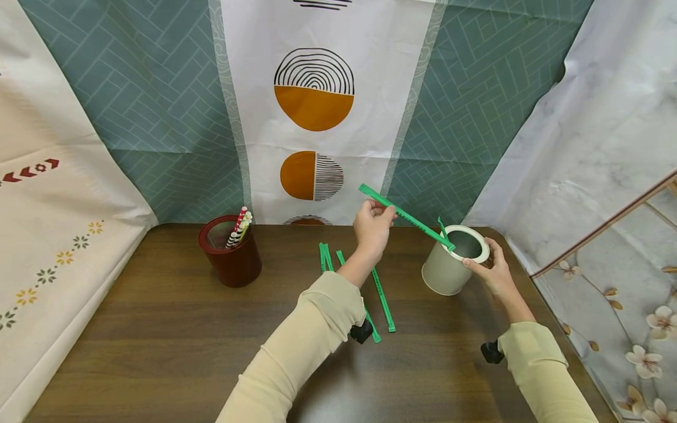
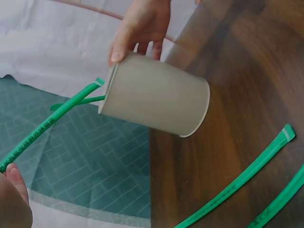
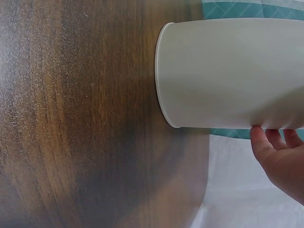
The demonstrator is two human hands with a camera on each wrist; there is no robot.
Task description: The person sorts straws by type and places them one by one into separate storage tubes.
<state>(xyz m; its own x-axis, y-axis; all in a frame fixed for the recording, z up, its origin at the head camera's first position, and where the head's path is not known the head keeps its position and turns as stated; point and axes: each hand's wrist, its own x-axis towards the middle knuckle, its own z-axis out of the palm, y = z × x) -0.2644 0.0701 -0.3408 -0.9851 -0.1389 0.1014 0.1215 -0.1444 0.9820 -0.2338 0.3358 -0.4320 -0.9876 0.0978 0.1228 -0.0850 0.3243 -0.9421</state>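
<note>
My left hand (image 1: 374,228) pinches a long green wrapped straw (image 1: 409,218) between thumb and fingers. Printed and flat-ended, the straw slopes down to the right, its lower end at the rim of a pale cream can (image 1: 443,271). Another green wrapped straw (image 1: 442,228) leans out of the can's mouth. My right hand (image 1: 497,273) grips the can at its right side, thumb on the rim and fingers against the outer wall (image 3: 228,71). In the left wrist view the can (image 2: 152,95) stands on the table. Its inner bottom is hidden.
Several more green wrapped straws (image 1: 383,299) lie on the brown wooden table (image 1: 158,352), partly under my left forearm. A dark red can (image 1: 235,264) with several patterned straws (image 1: 240,228) stands at the left. Fabric hangs behind the table's back edge.
</note>
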